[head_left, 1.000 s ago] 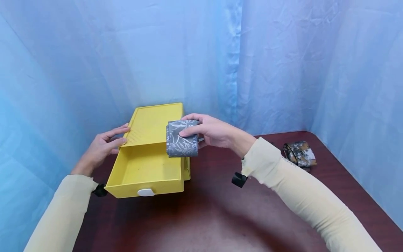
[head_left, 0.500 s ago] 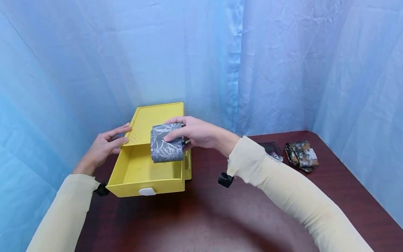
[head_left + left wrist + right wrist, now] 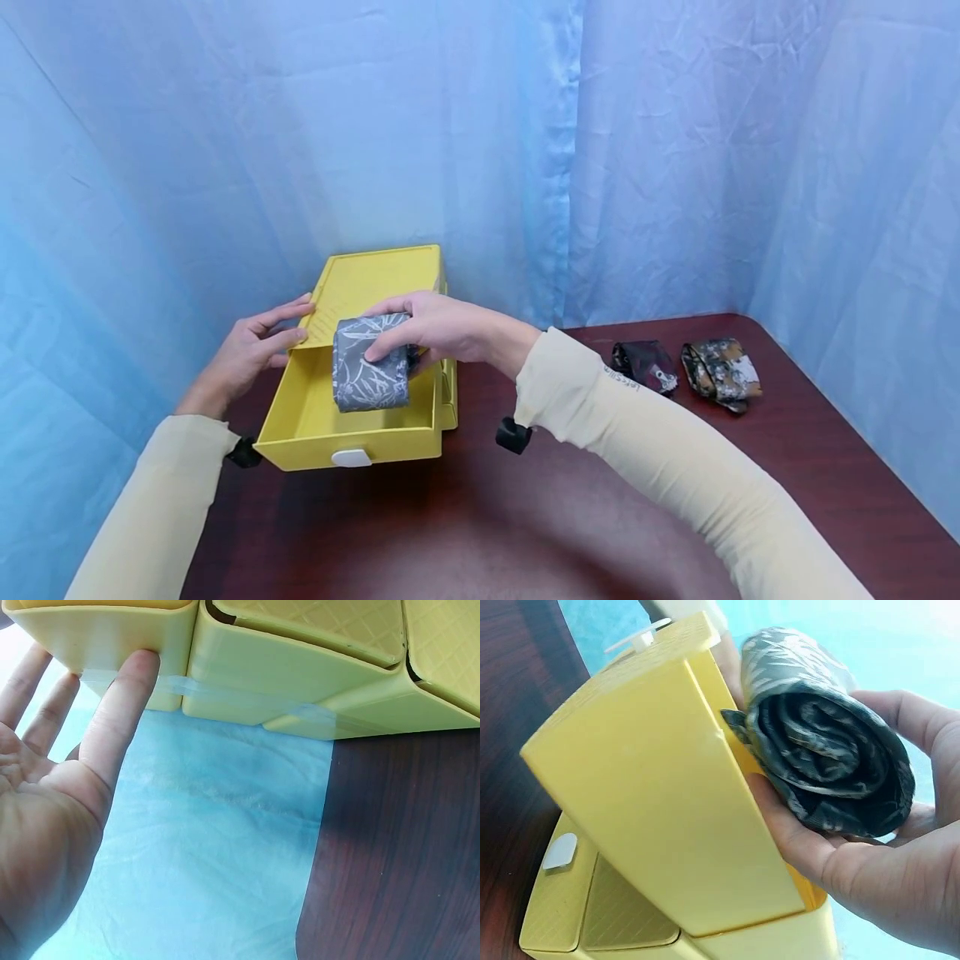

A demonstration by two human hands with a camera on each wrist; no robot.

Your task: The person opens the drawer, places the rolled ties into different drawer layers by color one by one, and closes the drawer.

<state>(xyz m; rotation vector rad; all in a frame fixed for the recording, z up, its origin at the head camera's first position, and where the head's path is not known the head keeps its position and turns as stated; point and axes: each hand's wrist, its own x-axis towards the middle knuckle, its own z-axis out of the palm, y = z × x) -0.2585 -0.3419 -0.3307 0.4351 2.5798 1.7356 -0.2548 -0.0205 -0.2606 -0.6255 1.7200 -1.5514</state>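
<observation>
A yellow plastic drawer unit [image 3: 384,279] stands at the back left of the table, its top drawer [image 3: 405,443] pulled out. My left hand [image 3: 243,354] rests against the unit's left side, fingers extended; in the left wrist view the thumb [image 3: 120,712] presses on the yellow wall. My right hand [image 3: 457,325] holds a rolled grey fabric bundle [image 3: 360,379] with a white leaf pattern, thumb on top and fingers on the far side. The bundle hangs over the pulled-out drawer. In the right wrist view its coiled end [image 3: 817,742] shows beside the drawer wall.
A dark folded fabric bundle [image 3: 643,367] and a camouflage-patterned one [image 3: 722,372] lie at the right of the dark wood table [image 3: 495,533]. Pale blue curtains [image 3: 510,150] surround the table at back and sides. A white handle [image 3: 351,458] sticks out from the drawer front.
My right hand has carried the fabric bundle leftward and down, from the drawer's right edge to over its middle. The left hand has stayed on the unit. The dark bundle has come into view.
</observation>
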